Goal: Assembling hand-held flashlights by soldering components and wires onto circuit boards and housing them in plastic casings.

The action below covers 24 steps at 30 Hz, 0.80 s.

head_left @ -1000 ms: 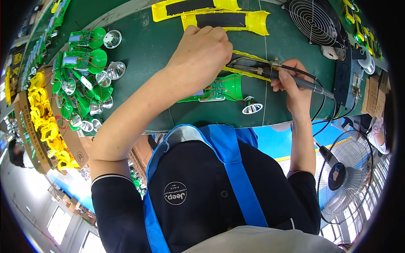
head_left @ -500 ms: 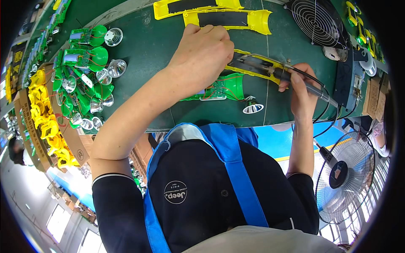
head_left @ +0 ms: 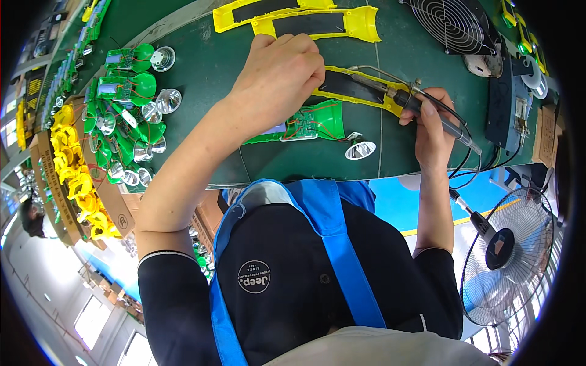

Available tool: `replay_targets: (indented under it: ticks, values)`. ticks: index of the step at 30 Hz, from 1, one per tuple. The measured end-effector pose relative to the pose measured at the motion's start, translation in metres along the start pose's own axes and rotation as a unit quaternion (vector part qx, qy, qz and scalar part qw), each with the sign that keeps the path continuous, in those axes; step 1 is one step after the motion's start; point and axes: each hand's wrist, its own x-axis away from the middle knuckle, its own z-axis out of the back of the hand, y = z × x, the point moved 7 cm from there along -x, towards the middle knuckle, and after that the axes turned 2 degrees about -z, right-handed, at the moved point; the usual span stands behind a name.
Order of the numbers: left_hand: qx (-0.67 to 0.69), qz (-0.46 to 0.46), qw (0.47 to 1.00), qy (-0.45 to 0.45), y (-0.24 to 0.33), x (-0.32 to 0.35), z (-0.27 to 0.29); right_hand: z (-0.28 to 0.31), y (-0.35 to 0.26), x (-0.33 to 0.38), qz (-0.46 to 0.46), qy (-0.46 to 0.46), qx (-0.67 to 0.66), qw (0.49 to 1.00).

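My right hand point(head_left: 434, 131) grips a soldering iron point(head_left: 404, 102) with a thin bent metal tube along it. The iron points left over a yellow half-shell point(head_left: 343, 85) with a black inlay. My left hand point(head_left: 278, 76) is closed, knuckles up, at that shell's left end. Its fingertips are hidden, so what they pinch does not show. Partly under my left wrist lies a green half-shell point(head_left: 329, 117) with a circuit board and red wires. A silver reflector cup point(head_left: 360, 149) sits at its right end, joined by wires.
Two more yellow half-shells point(head_left: 363, 24) lie at the far side. Green assemblies with reflectors point(head_left: 168, 100) crowd the left, beside a carton point(head_left: 110, 201) of yellow rings point(head_left: 76, 183). A caged fan point(head_left: 452, 24) and a blue-grey box point(head_left: 506, 119) stand right. A larger fan point(head_left: 506, 250) is below.
The view has shifted a little, so the bench items appear slightly further left. My right hand and the iron sit slightly further right relative to the yellow shell. Both hands keep their grip.
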Motion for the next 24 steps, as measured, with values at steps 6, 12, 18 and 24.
replay_targets:
  ticks: [6,12,18,24]
  values:
    - [0.002,0.003,1.0,-0.016,0.0,0.0,0.002,0.0,0.001,0.0,0.006,-0.01,0.006,1.0]
    - [0.058,-0.032,0.992,0.105,-0.004,0.005,0.024,0.0,-0.003,0.004,0.054,-0.008,-0.02,0.998]
    - [-0.014,-0.036,0.99,0.139,0.012,0.026,0.037,0.013,-0.011,0.007,0.125,0.067,-0.007,0.99]
    - [-0.029,-0.018,0.989,0.141,0.028,0.024,0.012,0.007,-0.009,0.001,0.152,0.095,-0.03,0.983]
